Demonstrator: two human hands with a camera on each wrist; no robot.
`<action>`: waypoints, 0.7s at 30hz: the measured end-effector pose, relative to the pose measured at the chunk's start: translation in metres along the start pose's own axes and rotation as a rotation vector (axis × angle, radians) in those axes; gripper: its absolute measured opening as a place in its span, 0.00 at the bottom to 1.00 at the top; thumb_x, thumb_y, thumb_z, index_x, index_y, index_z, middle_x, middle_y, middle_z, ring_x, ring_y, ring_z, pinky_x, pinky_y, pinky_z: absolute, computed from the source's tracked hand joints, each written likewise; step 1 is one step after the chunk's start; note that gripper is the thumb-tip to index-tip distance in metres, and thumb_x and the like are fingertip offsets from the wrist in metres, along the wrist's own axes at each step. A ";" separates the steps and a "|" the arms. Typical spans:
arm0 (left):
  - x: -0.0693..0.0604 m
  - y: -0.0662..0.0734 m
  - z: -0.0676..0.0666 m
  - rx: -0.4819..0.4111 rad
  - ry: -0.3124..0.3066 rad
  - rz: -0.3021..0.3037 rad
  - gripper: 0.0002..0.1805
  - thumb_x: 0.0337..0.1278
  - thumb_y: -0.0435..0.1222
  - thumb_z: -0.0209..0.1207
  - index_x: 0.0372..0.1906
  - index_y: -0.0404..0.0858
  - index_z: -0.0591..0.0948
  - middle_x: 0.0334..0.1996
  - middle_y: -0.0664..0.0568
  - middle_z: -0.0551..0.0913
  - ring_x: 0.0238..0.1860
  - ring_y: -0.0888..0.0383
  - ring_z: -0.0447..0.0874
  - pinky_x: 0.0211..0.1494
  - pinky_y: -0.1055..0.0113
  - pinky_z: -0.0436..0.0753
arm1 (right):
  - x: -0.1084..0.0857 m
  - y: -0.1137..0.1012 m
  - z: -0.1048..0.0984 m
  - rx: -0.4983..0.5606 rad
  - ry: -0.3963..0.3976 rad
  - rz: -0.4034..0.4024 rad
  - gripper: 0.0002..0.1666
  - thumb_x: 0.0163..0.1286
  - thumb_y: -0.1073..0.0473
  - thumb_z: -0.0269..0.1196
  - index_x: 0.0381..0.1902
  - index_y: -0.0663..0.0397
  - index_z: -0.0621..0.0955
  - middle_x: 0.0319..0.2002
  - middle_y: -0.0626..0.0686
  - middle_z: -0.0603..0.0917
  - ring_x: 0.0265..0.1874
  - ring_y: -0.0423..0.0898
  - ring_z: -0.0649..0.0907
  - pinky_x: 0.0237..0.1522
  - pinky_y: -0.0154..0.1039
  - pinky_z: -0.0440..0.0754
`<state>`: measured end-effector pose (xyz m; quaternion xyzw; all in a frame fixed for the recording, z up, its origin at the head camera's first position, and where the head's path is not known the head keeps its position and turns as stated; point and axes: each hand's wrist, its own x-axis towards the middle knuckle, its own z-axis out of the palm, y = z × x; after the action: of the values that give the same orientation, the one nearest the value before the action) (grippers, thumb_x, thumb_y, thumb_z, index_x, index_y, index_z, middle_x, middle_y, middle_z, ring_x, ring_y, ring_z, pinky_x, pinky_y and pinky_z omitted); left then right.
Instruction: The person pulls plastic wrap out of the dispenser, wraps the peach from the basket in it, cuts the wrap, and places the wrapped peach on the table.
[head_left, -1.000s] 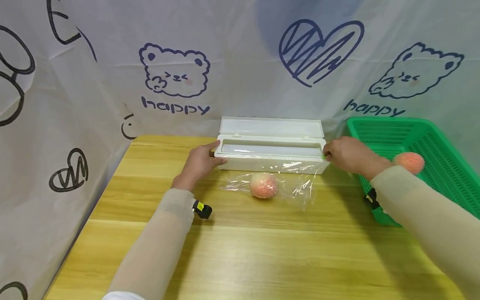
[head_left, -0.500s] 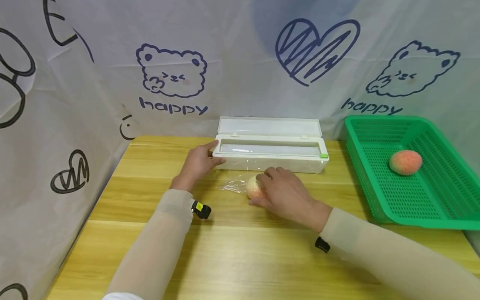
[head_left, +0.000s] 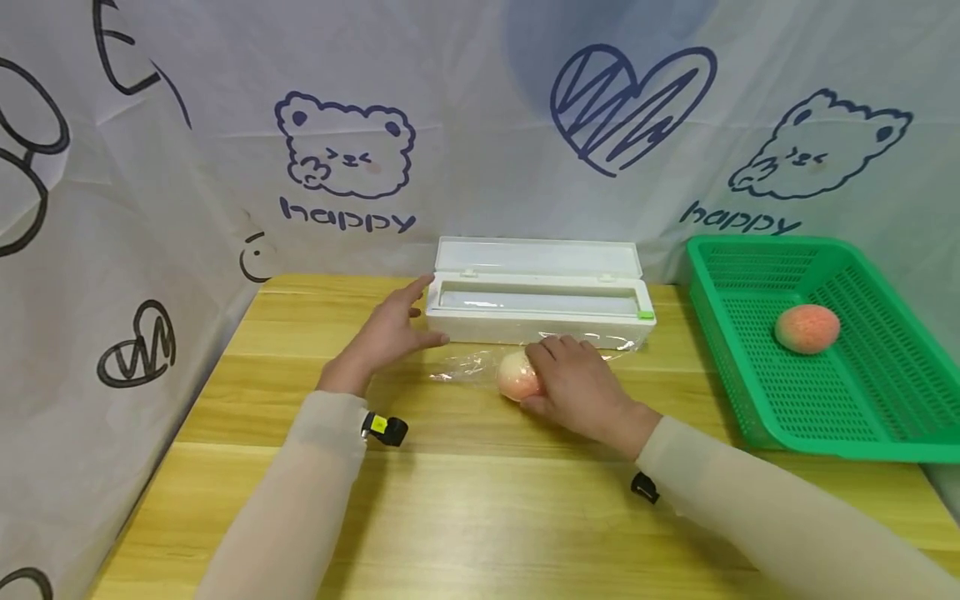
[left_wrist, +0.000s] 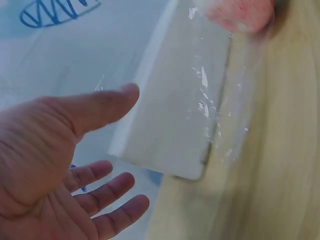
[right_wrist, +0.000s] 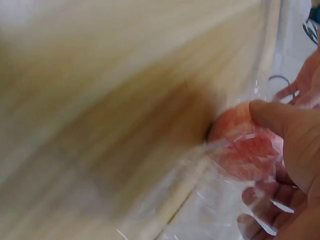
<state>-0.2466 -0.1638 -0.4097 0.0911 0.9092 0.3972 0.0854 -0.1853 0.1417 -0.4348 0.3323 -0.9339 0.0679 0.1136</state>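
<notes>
Head view: the left hand (head_left: pixel 378 337) has loosened from the box (head_left: pixel 480 328), fingers spread, seemingly freed for the film (head_left: pixel 467 367); the right hand (head_left: pixel 585 387) grips the peach (head_left: pixel 516 377) on the tabletop (head_left: pixel 480 508).

Cling film (head_left: pixel 467 367) looks glossy, clear plastic; the dispenser box (head_left: pixel 480 326), smooth white plastic. The wood-grain desk (head_left: pixel 487 500) has a soft sheen.

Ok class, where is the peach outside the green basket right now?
In the head view, the peach is near the middle, in front of the white box, held by the right hand, with clear film to its left.
</notes>
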 end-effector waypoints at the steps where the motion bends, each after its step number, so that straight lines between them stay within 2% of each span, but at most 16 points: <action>1: -0.002 0.003 -0.001 0.011 -0.008 0.021 0.57 0.58 0.43 0.76 0.86 0.51 0.54 0.82 0.40 0.60 0.74 0.37 0.70 0.71 0.40 0.77 | 0.001 0.002 -0.001 0.001 -0.009 0.003 0.41 0.61 0.37 0.77 0.59 0.60 0.80 0.52 0.57 0.85 0.53 0.58 0.84 0.56 0.56 0.82; 6: -0.007 0.015 -0.003 0.025 -0.002 0.115 0.53 0.60 0.45 0.74 0.85 0.51 0.57 0.80 0.41 0.63 0.75 0.38 0.68 0.74 0.40 0.73 | 0.007 0.010 -0.008 0.055 -0.089 0.022 0.41 0.63 0.35 0.75 0.61 0.60 0.81 0.56 0.58 0.85 0.58 0.59 0.82 0.61 0.59 0.80; 8: -0.009 0.020 -0.002 0.018 0.036 0.136 0.48 0.63 0.44 0.72 0.83 0.49 0.61 0.77 0.41 0.67 0.74 0.40 0.69 0.74 0.42 0.74 | 0.010 0.012 -0.010 0.084 -0.123 0.024 0.42 0.63 0.35 0.75 0.61 0.60 0.81 0.56 0.58 0.85 0.59 0.59 0.82 0.63 0.59 0.79; 10: -0.012 0.028 0.001 0.040 0.106 0.175 0.39 0.66 0.42 0.69 0.79 0.45 0.69 0.72 0.41 0.73 0.70 0.43 0.73 0.72 0.45 0.76 | 0.014 0.015 -0.011 0.112 -0.148 0.022 0.41 0.63 0.36 0.75 0.61 0.61 0.81 0.56 0.59 0.86 0.58 0.58 0.83 0.63 0.58 0.80; 13: -0.019 0.043 0.010 0.160 0.209 0.282 0.24 0.68 0.38 0.65 0.67 0.40 0.81 0.60 0.43 0.83 0.61 0.46 0.77 0.67 0.50 0.78 | 0.017 0.019 -0.015 0.156 -0.191 0.019 0.40 0.63 0.38 0.76 0.61 0.62 0.81 0.54 0.58 0.86 0.56 0.57 0.84 0.63 0.56 0.80; 15: -0.025 0.054 0.019 0.280 0.228 0.374 0.16 0.69 0.37 0.65 0.59 0.40 0.86 0.53 0.46 0.87 0.57 0.47 0.79 0.64 0.52 0.79 | 0.019 0.022 -0.018 0.185 -0.219 0.021 0.38 0.62 0.41 0.76 0.60 0.61 0.82 0.52 0.57 0.87 0.54 0.56 0.84 0.60 0.54 0.81; 16: -0.028 0.058 0.025 0.335 0.217 0.419 0.14 0.69 0.37 0.66 0.55 0.40 0.87 0.51 0.47 0.88 0.56 0.48 0.79 0.63 0.53 0.79 | 0.020 0.023 -0.020 0.201 -0.237 0.025 0.37 0.62 0.41 0.77 0.60 0.61 0.82 0.51 0.56 0.87 0.52 0.55 0.84 0.58 0.53 0.82; 18: -0.033 0.066 0.037 0.420 0.141 0.486 0.13 0.68 0.39 0.67 0.54 0.42 0.87 0.51 0.50 0.88 0.56 0.49 0.79 0.66 0.54 0.78 | 0.022 0.026 -0.023 0.239 -0.273 0.026 0.36 0.62 0.43 0.77 0.59 0.60 0.83 0.48 0.54 0.87 0.49 0.52 0.84 0.54 0.51 0.83; 21: -0.039 0.069 0.056 0.504 0.014 0.537 0.17 0.67 0.41 0.70 0.57 0.43 0.85 0.56 0.51 0.86 0.61 0.49 0.78 0.69 0.53 0.76 | 0.025 0.028 -0.026 0.301 -0.324 0.023 0.35 0.61 0.45 0.77 0.59 0.61 0.83 0.47 0.53 0.87 0.45 0.49 0.84 0.49 0.48 0.83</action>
<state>-0.1895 -0.0875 -0.3932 0.3418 0.9228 0.1697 -0.0533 -0.2181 0.1537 -0.4045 0.3414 -0.9230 0.1534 -0.0895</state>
